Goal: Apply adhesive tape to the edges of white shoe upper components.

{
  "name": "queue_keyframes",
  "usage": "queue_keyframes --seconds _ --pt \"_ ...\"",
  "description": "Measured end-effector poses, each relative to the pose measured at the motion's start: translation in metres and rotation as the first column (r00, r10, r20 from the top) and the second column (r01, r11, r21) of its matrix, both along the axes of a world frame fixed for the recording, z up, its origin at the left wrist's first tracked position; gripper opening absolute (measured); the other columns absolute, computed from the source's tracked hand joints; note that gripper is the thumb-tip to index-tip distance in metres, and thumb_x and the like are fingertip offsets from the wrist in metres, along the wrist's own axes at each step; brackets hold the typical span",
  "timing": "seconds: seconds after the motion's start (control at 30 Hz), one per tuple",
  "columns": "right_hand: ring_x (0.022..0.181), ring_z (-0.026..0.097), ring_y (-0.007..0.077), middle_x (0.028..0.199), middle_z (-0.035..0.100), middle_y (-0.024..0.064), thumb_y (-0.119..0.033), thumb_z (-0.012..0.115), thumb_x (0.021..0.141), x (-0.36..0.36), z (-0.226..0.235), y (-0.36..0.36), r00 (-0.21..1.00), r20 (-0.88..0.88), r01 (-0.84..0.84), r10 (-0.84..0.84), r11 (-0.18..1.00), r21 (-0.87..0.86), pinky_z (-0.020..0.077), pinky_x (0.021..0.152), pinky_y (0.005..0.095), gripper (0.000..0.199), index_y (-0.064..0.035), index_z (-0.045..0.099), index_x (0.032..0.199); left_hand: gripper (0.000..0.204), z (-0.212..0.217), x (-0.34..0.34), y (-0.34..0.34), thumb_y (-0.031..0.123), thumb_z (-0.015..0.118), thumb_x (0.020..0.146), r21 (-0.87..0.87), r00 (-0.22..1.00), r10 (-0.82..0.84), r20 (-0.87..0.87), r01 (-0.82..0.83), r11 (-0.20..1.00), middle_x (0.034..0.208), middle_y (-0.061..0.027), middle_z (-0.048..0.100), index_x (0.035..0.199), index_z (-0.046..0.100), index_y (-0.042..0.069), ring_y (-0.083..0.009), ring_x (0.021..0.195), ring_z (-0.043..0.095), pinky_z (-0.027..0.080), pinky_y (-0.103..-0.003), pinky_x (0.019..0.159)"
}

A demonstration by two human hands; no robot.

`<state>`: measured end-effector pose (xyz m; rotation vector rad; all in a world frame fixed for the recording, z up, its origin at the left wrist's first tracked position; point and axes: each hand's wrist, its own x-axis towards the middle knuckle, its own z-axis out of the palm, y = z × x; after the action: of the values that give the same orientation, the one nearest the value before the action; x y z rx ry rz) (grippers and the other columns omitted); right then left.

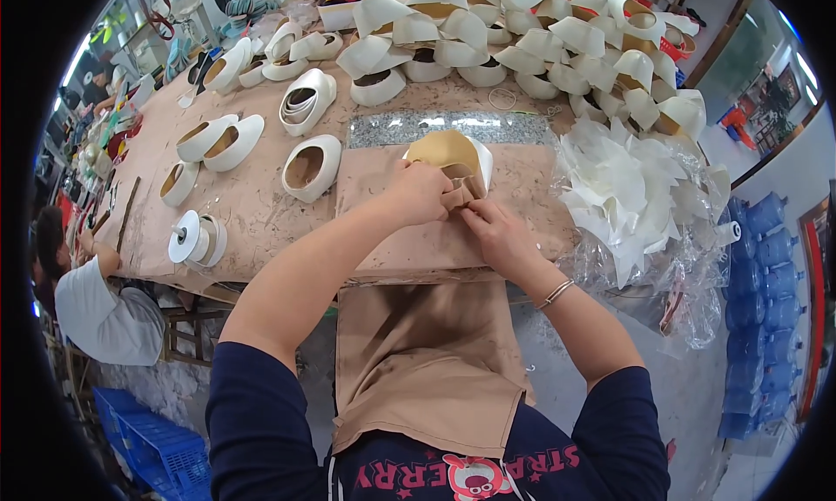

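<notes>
Near the middle of the bench, a shoe upper [444, 146] with a tan lining and a white outer edge rests on brown cloth, in front of a speckled stone slab [383, 128]. My left hand [421, 193] pinches the folded tan edge of it from the left. At the right of the same fold, my right hand [499, 229] grips with thumb and fingers pressed together. The fingers partly hide the fold. Left of my hands lie finished-looking white uppers, one of them an oval-mouthed upper [311, 168].
White uppers [435, 26] are piled along the far side. A plastic bag of white cut pieces [623, 196] lies at the right. A white tape reel [193, 238] stands front left. Another person [109, 314] sits at the left; blue water bottles [762, 309] are stacked right.
</notes>
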<state>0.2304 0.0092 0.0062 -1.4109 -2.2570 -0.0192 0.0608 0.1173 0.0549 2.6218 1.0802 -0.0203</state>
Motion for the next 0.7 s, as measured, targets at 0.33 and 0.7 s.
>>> queue_keyframes --seconds 0.33,0.7 --pt "0.108 0.054 0.0267 0.113 0.054 0.0115 -0.003 0.052 0.080 -0.006 0.003 -0.001 0.998 -0.040 0.037 -0.038 0.999 -0.037 0.0466 0.088 0.0344 0.031 -0.0004 0.058 0.110 0.011 0.006 0.006 -0.009 0.023 0.066 0.077 -0.003 0.989 0.046 -0.142 -0.047 0.999 0.087 -0.0060 0.066 0.084 0.070 0.016 -0.0223 0.097 0.059 0.028 -0.045 0.091" --pt "0.105 0.053 0.0290 0.110 0.054 0.0142 0.000 0.052 0.076 -0.032 0.008 -0.005 0.989 0.054 0.140 -0.139 0.990 0.000 0.0458 0.088 0.0356 0.034 0.0046 0.057 0.109 0.004 0.018 -0.019 0.010 0.022 0.066 0.072 0.321 0.900 -0.415 -0.135 0.436 0.841 0.079 0.0008 0.064 0.071 0.069 0.021 -0.0208 0.085 0.061 0.029 -0.044 0.091"
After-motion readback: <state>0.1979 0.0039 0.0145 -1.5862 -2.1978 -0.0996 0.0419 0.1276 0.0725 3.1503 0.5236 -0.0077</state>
